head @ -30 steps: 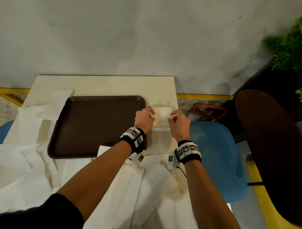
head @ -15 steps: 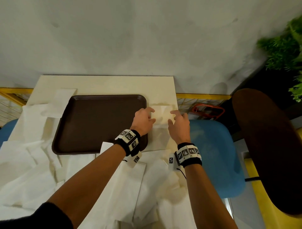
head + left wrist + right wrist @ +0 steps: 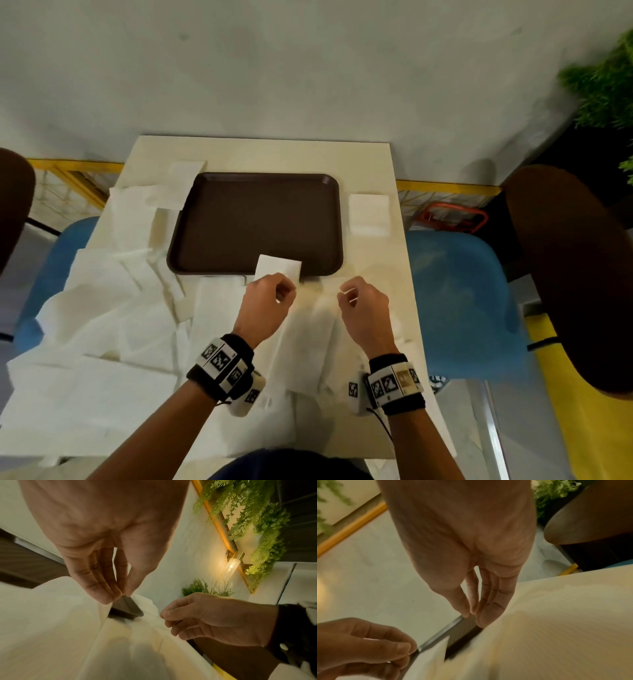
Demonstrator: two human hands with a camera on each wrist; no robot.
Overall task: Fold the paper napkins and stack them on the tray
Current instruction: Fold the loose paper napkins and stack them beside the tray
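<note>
1. Loose unfolded napkins (image 3: 102,308) pile over the left and near tabletop (image 3: 267,150), overlapping, some hanging past the near edge; probably the stock waiting to be folded.
2. Tray (image 3: 253,219) sits mid-tabletop toward the far side, dark and bare inside except for a small white napkin piece (image 3: 279,265) that overlaps its near rim. No stack on it yet, so the task looks early.
3. Left hand (image 3: 263,308) hovers just near of the tray rim, thumb and fingertips (image 3: 109,596) pinched on the far edge of a napkin sheet (image 3: 308,346), likely lifting a corner to start a fold.
4. Right hand (image 3: 364,308) is level with it, a gap between them, fingers (image 3: 486,614) curled and pinching the same sheet's far edge. Two-point hold keeps thin paper flat and square for a fold.
5. Folded napkin (image 3: 370,214) lies flat on the tabletop just right of the tray, not touching it; seems parked there instead of stacked.
6. Blue chair (image 3: 459,301) stands right of the tabletop, with a dark round seat (image 3: 575,274) farther right.
</note>
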